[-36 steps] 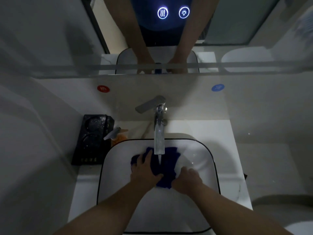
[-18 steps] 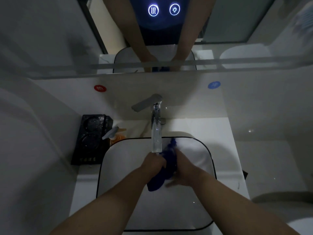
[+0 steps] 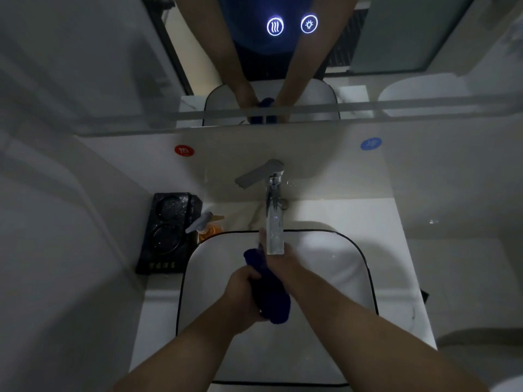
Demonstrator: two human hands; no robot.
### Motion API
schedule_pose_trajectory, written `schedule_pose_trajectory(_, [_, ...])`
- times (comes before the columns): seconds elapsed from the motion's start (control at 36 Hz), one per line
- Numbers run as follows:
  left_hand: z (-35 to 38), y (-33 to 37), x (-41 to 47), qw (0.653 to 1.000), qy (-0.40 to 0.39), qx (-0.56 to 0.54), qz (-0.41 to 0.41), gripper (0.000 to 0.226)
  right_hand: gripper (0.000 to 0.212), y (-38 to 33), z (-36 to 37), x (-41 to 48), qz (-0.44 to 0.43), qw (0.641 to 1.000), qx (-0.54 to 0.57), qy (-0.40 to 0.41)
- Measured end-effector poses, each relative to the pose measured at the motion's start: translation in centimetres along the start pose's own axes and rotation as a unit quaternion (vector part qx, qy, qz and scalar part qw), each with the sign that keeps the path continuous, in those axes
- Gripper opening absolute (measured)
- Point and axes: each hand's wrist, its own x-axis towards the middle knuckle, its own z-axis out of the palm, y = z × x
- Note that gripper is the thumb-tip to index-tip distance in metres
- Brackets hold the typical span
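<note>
A dark blue cloth (image 3: 271, 290) is bunched into a roll over the white basin (image 3: 339, 267), just below the chrome tap's spout (image 3: 274, 224). My left hand (image 3: 243, 287) grips the cloth's left side with curled fingers. My right hand (image 3: 285, 267) holds its right side, partly hidden behind the spout. The cloth's lower end hangs free between my wrists. The tap's lever (image 3: 259, 174) points left.
A black tray (image 3: 167, 236) with two round recesses sits left of the basin, beside a pump bottle (image 3: 205, 224) with orange contents. Above the counter runs a glass shelf (image 3: 396, 106) and a mirror with two lit touch icons (image 3: 291, 25). A toilet (image 3: 481, 349) shows at the lower right.
The cloth lay spread flat in the basin under both palms. Both hands have since gathered it up and lifted it into a tight roll under the spout.
</note>
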Motion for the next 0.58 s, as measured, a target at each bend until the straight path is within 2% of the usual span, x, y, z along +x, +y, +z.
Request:
schedule_pose_trajectory(0.06, [0.7, 0.4, 0.0, 1.0, -0.011, -0.004, 0.005, 0.025, 0.01, -0.3, -0.8, 0.3, -0.019, 1.0, -0.006, -0.015])
schedule_pose_trajectory(0.11, [1.5, 0.6, 0.3, 1.0, 0.005, 0.031, 0.003, 0.03, 0.016, -0.3, -1.5, 1.0, 0.001, 1.0, 0.028, -0.01])
schedule_pose_trajectory(0.14, [2.1, 0.8, 0.3, 0.998, -0.002, 0.055, 0.007, 0.038, 0.005, -0.5, -2.0, 0.9, 0.023, 0.996, 0.082, -0.007])
schedule_pose_trajectory(0.17, [2.5, 0.9, 0.5, 0.995, -0.011, 0.092, 0.021, 0.046, 0.013, -0.4, -2.5, 1.0, 0.057, 0.989, 0.131, -0.02])
schedule_pose_trajectory(0.19, [2.7, 1.1, 0.8, 0.988, -0.015, 0.145, 0.045, 0.051, 0.03, 0.0, -3.2, 1.1, 0.083, 0.98, 0.175, -0.046])
schedule_pose_trajectory(0.25, [2.7, 1.7, 1.2, 0.951, 0.02, 0.29, 0.108, 0.046, 0.051, 0.7, -4.5, 0.7, 0.13, 0.97, 0.19, -0.08])
schedule_pose_trajectory(0.31, [2.9, 2.5, 1.0, 0.908, 0.05, 0.39, 0.144, 0.043, 0.06, 2.0, -5.7, 0.3, 0.181, 0.957, 0.199, -0.111])
schedule_pose_trajectory(0.36, [3.2, 3.1, 1.1, 0.882, 0.068, 0.436, 0.164, 0.043, 0.066, 2.8, -5.8, 0.3, 0.202, 0.933, 0.242, -0.172])
schedule_pose_trajectory(0.42, [3.1, 3.2, 1.5, 0.879, 0.087, 0.432, 0.183, 0.059, 0.066, 3.3, -5.3, 0.5, 0.196, 0.911, 0.304, -0.2])
schedule_pose_trajectory(0.47, [2.8, 2.8, 1.9, 0.899, 0.071, 0.376, 0.212, 0.067, 0.062, 3.1, -4.8, 0.7, 0.181, 0.904, 0.344, -0.18])
schedule_pose_trajectory(0.53, [2.3, 2.2, 2.0, 0.916, 0.052, 0.311, 0.248, 0.054, 0.054, 2.0, -3.8, 0.8, 0.167, 0.918, 0.335, -0.133])
schedule_pose_trajectory(0.58, [1.6, 1.4, 2.6, 0.923, 0.074, 0.25, 0.281, 0.042, 0.038, 1.0, -2.7, 0.4, 0.142, 0.945, 0.282, -0.082])
